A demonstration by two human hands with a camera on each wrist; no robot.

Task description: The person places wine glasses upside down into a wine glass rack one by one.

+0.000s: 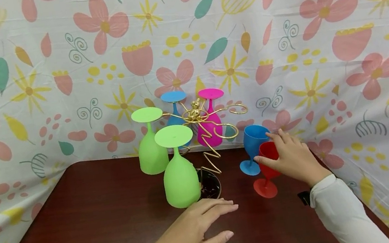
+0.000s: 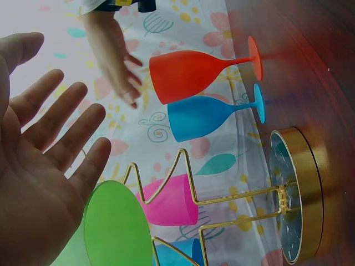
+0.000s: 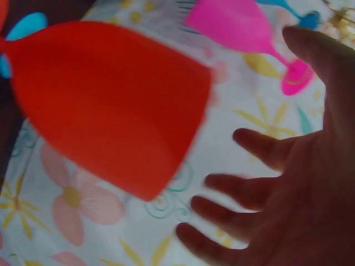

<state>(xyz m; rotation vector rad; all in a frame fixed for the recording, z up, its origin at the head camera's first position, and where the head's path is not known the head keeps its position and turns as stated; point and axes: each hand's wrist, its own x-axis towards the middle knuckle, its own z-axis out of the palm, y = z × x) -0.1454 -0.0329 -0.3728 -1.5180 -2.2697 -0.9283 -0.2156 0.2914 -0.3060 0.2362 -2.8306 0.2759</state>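
Note:
My right hand (image 1: 294, 159) hovers beside a red goblet (image 1: 265, 188) standing upright on the table, fingers spread near its rim. In the right wrist view a gap shows between the fingertips and the red bowl. Just behind it stands an upright blue goblet (image 1: 253, 142). My left hand (image 1: 196, 231) is held in front of the gold wire rack (image 1: 195, 115), palm bare and fingers extended. Closest to it is a light green goblet (image 1: 181, 183), hanging upside down by its foot. Another green goblet (image 1: 153, 157), a pink goblet (image 1: 211, 131) and a second blue goblet (image 1: 173, 97) also hang inverted.
On the rack's right side, two wire loops (image 1: 236, 109) hold no goblet. The rack's round base (image 2: 308, 194) sits on the dark wooden table (image 1: 82, 232). A flowered cloth (image 1: 180, 34) hangs behind and along the sides.

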